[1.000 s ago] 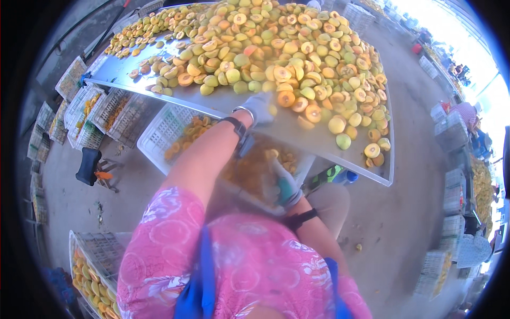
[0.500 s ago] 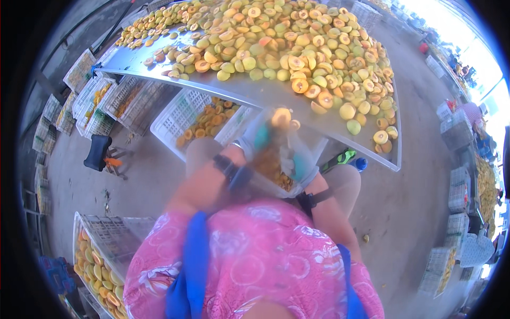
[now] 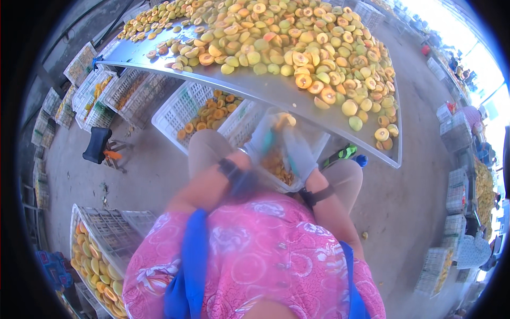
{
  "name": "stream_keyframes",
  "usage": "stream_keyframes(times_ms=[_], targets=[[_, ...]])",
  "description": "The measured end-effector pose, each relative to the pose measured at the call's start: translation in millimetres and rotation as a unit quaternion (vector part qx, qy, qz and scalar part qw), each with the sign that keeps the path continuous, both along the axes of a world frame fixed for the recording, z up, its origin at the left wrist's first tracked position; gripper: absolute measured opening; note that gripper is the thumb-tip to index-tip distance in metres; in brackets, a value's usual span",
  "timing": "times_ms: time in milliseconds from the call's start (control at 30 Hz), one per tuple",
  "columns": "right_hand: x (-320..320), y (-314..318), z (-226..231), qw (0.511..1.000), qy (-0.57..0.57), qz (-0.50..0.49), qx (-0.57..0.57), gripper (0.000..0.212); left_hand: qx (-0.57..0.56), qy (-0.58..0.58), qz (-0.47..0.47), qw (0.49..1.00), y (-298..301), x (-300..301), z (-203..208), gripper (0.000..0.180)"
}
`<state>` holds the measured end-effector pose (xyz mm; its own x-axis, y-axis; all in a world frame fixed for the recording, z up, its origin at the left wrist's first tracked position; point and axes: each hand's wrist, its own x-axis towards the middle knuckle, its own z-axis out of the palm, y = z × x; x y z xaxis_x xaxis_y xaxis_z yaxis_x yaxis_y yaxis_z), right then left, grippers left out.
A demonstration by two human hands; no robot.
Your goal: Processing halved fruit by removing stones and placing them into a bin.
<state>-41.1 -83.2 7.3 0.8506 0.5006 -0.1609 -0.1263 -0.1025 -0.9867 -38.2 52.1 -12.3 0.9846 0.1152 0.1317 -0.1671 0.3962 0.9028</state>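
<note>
Both my hands wear pale gloves and are pressed together over my lap. My left hand (image 3: 262, 139) and my right hand (image 3: 300, 155) close around a yellow-orange fruit (image 3: 285, 120) that sticks out above the fingers. A small teal thing shows between the gloves; I cannot tell what it is. Beneath the hands a clear plastic tub (image 3: 276, 169) with orange-brown fruit bits rests between my knees. Just beyond, the metal table (image 3: 249, 85) carries a heap of whole and halved yellow fruit (image 3: 297, 48).
A white slatted crate (image 3: 183, 114) with orange fruit stands under the table to my left, with more crates (image 3: 93, 93) beyond. Another crate of fruit (image 3: 95, 266) sits at my lower left. A dark low stool (image 3: 98, 144) is on the concrete floor. Stacked crates (image 3: 457, 196) line the right.
My left hand came back from the table's edge with a fruit and joined my right hand over the tub. The view has tilted down toward my lap.
</note>
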Motion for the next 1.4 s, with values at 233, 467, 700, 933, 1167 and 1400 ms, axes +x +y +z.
stream_keyframes(times_ms=[233,467,700,933,1167,1400], targets=[[-8.9,6.3,16.9,0.995,0.086,-0.030,-0.028,0.030,-0.153,-0.020,0.001,0.988,-7.0,-8.4,11.6,0.024],[-3.4,-13.8,11.3,0.853,0.381,0.160,0.319,0.030,-0.280,0.038,-0.033,0.959,-9.5,-18.6,41.2,0.026],[0.6,-6.6,-12.4,0.914,0.331,0.043,0.229,0.032,-0.206,0.046,0.001,0.977,-14.2,-16.5,33.6,0.032],[-6.7,3.7,-1.0,0.992,0.108,-0.043,0.040,0.030,-0.219,0.026,0.021,0.975,-5.3,-4.0,-0.5,0.035],[-10.4,5.0,19.2,0.992,0.110,-0.055,0.001,0.034,-0.305,0.032,-0.104,0.946,-8.1,-8.2,8.3,0.021],[-8.4,7.6,12.0,0.996,0.078,-0.039,-0.017,0.036,-0.208,0.079,0.023,0.975,-12.2,-1.4,9.9,0.023]])
